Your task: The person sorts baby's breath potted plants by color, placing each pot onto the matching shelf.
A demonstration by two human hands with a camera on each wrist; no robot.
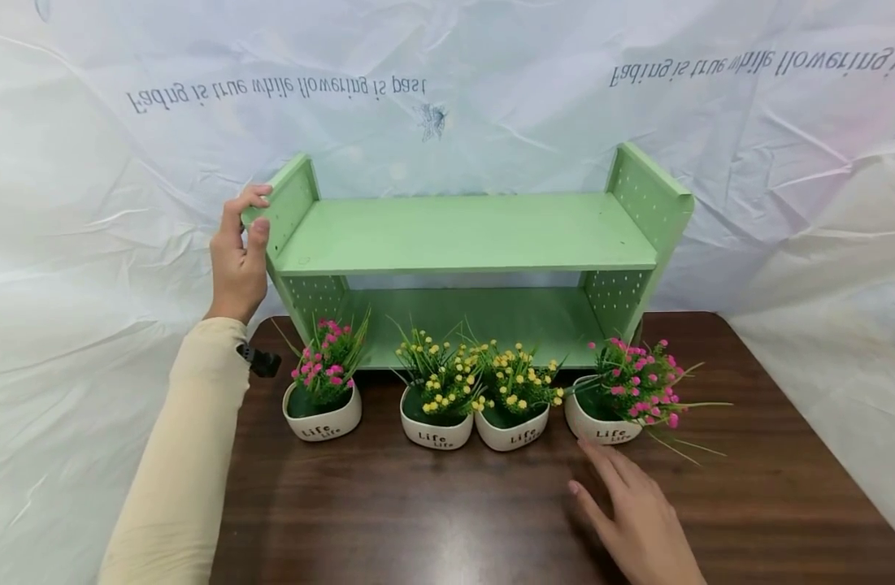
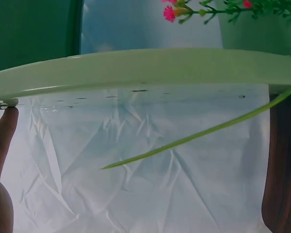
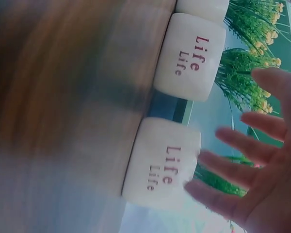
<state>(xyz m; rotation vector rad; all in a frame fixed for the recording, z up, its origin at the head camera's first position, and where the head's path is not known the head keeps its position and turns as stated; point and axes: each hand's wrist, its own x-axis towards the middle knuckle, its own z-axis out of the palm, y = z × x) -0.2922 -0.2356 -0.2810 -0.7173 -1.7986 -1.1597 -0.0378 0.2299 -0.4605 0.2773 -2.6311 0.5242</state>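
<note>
A green two-tier shelf [image 1: 462, 231] stands at the back of the table. My left hand [image 1: 238, 264] grips the front upper corner of its left side panel [image 2: 145, 70], thumb and fingers bent at the edge. My right hand [image 1: 633, 512] is in front of the rightmost pot, a white flowerpot [image 1: 597, 426] with pink flowers, fingers spread. In the right wrist view the fingertips are close to that pot [image 3: 160, 162]; whether they touch it, I cannot tell. Two yellow-flowered pots [image 1: 436, 431] stand side by side in the middle, and another pink-flowered pot [image 1: 323, 418] is at the left.
The pots line up along the front of the shelf on a dark wooden table [image 1: 418, 512]. A pale printed cloth [image 1: 491, 89] hangs behind and around the table. Long thin grass blades [image 1: 692, 404] stick out from the right plant.
</note>
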